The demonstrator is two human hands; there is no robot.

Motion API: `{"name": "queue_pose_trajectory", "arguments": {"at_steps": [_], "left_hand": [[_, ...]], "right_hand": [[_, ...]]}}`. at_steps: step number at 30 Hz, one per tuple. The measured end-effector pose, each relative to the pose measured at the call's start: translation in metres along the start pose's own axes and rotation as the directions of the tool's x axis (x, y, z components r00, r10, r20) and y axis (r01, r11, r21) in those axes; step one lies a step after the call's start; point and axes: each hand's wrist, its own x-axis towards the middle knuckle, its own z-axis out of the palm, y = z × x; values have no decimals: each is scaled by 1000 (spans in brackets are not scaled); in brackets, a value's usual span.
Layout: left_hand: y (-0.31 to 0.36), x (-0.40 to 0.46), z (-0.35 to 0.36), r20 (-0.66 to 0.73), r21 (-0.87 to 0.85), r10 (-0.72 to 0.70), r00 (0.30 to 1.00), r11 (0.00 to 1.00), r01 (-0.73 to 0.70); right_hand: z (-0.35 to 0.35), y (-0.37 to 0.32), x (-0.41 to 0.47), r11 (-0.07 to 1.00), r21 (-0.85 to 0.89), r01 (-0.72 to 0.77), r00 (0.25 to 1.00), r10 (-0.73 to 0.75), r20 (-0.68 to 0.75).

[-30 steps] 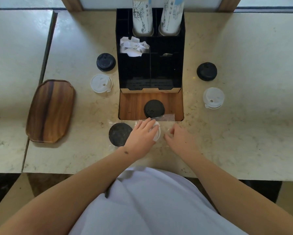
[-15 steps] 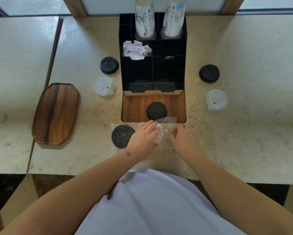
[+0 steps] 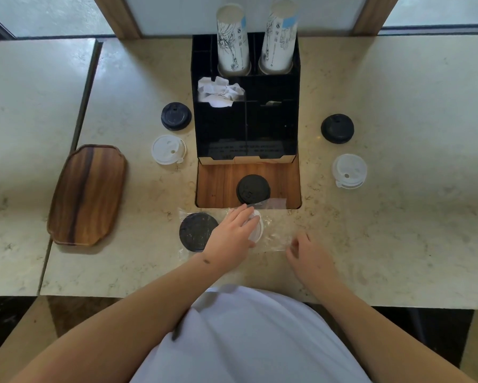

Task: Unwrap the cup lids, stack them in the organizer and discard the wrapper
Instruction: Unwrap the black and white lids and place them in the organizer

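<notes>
While my left hand lies flat w/ straight fingers pressing the white lid thru the clear wrapper, my right hand sits just right of it, fingers curled at the wrapper's right edge; can't tell if they actually pinch the film. Just left of my left hand, a black lid lies inside the same wrapper, on the counter. Straight ahead of my fingertips, another black lid rests on the organizer's wooden base, w/ the black organizer beyond. More loose lids lie both sides of it: black & white left, black & white right. Wooden tray far left.
</notes>
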Motion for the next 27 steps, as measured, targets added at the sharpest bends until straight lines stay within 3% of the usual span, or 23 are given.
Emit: {"name": "queue_pose_trajectory", "arguments": {"at_steps": [5,9,15,20,23,27], "left_hand": [[1,1,-1,1,-14,-11,1000,1000,11],[2,1,-1,-6,5,-6,1000,1000,6],[0,-2,-1,-7,-4,-6,1000,1000,6],[-1,-3,0,-12,14,8,1000,1000,-8],[-2,-3,0,-19,26,16,1000,1000,-16],[-3,-3,1,-9,19,24,1000,1000,-24]], "right_hand": [[-7,-4,3,997,79,23,999,-20,-42],[-11,-9,8,989,-76,129,991,-131,-16],[-11,-11,6,973,7,232,972,-232,-40],[-13,-3,3,973,195,125,981,-92,-171],[-8,5,-1,951,307,-43,989,85,-123],[-1,10,-3,805,512,-300,933,358,-16]]}}
